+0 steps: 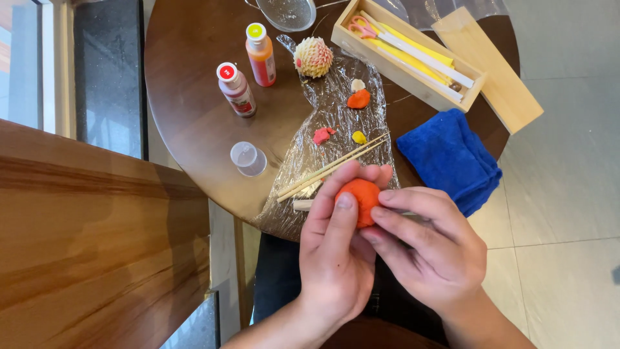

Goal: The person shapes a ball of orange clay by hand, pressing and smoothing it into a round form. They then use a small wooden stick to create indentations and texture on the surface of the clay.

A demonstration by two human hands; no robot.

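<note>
Both hands meet over the near edge of a round dark-brown wooden desk (187, 97), working a smooth orange ball of modelling clay (359, 196). The left hand (336, 252) cradles the ball from below and from the side, its fingers (343, 213) curled up around the clay with the thumb pressed flat against the front of it. The right hand (429, 249) comes in from the other side, its fingers (403, 200) held close together and pinching the ball's right flank, so the clay sits gripped between the two hands, just above the desk's edge. Beneath and beyond the hands lies a crinkled sheet of clear plastic wrap (323, 136), and on it rest two thin wooden sticks (332, 167) laid side by side at a slant, a small pink scrap of clay (321, 135), a small yellow bit of clay (359, 137), a larger orange lump of clay (358, 99) and a pale cream bit (357, 84) just above it. At the wrap's far corner sits a cream, scaly-textured clay ball with reddish tips (313, 57). To the left stand a red-capped paint bottle (236, 89), an orange paint bottle with a yellow-green cap (260, 54) and a small clear plastic cup (248, 159) turned upside down. On the right lies a folded blue cloth (452, 158), and beyond it an open light wooden box (407, 55) holding scissors with pink handles and yellow and white strips, its flat wooden lid (487, 68) beside it.
</note>
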